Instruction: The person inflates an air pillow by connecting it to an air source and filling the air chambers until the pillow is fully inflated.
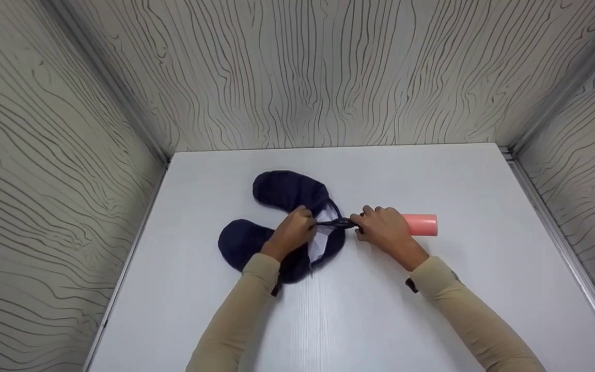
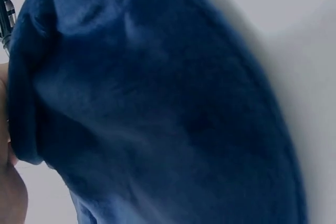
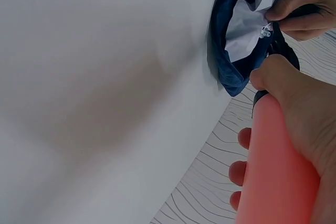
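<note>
A navy plush U-shaped neck pillow (image 1: 288, 189) lies on the table, its cover open at the curved end so the white inside (image 3: 242, 31) shows. My left hand (image 1: 292, 230) pinches the pillow at that opening, beside a small clear fitting (image 3: 266, 31). My right hand (image 1: 383, 228) grips a pink cylinder (image 3: 281, 174) with a black end piece (image 1: 343, 222), fingers wrapped round its body and thumb at the black end. That black end points at the pillow's opening, close to my left fingers. Whether it touches the fitting is hard to tell. Navy fabric fills most of the left wrist view.
The white table (image 1: 406, 315) is bordered by wood-grain patterned panels (image 1: 302, 77) at the back and both sides. Metal rails (image 1: 566, 253) run along the side edges.
</note>
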`<state>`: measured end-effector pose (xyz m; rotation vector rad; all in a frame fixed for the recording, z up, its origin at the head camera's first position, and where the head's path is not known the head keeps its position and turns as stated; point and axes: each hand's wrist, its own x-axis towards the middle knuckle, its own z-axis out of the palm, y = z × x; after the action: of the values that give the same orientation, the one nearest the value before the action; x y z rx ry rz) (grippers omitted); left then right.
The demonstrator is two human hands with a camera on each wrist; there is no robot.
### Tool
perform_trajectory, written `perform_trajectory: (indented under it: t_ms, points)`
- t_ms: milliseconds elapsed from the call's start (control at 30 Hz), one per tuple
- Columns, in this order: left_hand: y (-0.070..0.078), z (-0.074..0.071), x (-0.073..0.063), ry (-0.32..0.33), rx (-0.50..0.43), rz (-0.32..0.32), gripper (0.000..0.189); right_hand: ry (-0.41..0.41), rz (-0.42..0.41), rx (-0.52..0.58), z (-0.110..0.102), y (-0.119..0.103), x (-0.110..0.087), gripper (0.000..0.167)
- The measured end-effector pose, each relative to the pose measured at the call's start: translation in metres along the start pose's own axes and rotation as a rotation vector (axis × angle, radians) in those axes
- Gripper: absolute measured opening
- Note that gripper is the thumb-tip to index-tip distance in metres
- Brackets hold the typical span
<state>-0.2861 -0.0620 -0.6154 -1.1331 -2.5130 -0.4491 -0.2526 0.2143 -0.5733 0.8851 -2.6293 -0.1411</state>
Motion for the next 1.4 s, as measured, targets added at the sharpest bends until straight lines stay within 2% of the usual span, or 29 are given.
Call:
perform_trajectory:
  t_ms: [333, 467, 633, 733, 833, 1100, 1200, 1300, 1400]
  points:
    - [-0.006, -0.002, 0.001, 0.041, 0.007, -0.005, 0.012, -0.053, 0.04, 0.053, -0.001, 0.002, 0.003, 0.041]
    - [-0.012, -0.005, 0.0, 0.069, 0.011, -0.035, 0.006, -0.084, 0.07, 0.104, -0.002, 0.0, 0.006, 0.052]
    - [-0.024, -0.01, -0.004, 0.106, 0.035, -0.078, 0.004, -0.085, 0.103, 0.186, -0.003, -0.001, 0.007, 0.063]
    - [-0.029, -0.011, -0.009, 0.124, 0.039, -0.096, 0.004, -0.087, 0.135, 0.213, -0.003, -0.001, 0.007, 0.061]
    - [-0.031, -0.012, -0.012, 0.137, 0.033, -0.114, 0.003, -0.091, 0.158, 0.204, 0.0, -0.001, 0.007, 0.053]
    - [-0.029, -0.011, -0.014, 0.171, 0.061, -0.134, 0.004, -0.033, 0.151, 0.195, 0.005, -0.001, 0.008, 0.054]
    - [-0.025, -0.012, -0.011, 0.185, 0.059, -0.134, 0.012, -0.023, 0.158, 0.198, 0.005, -0.002, 0.009, 0.056]
    - [-0.017, -0.015, -0.004, 0.155, 0.031, -0.134, 0.022, -0.019, 0.164, 0.196, 0.005, -0.002, 0.01, 0.058]
    - [-0.006, -0.017, 0.006, 0.088, 0.01, -0.138, 0.029, -0.008, 0.163, 0.197, 0.004, -0.003, 0.011, 0.058]
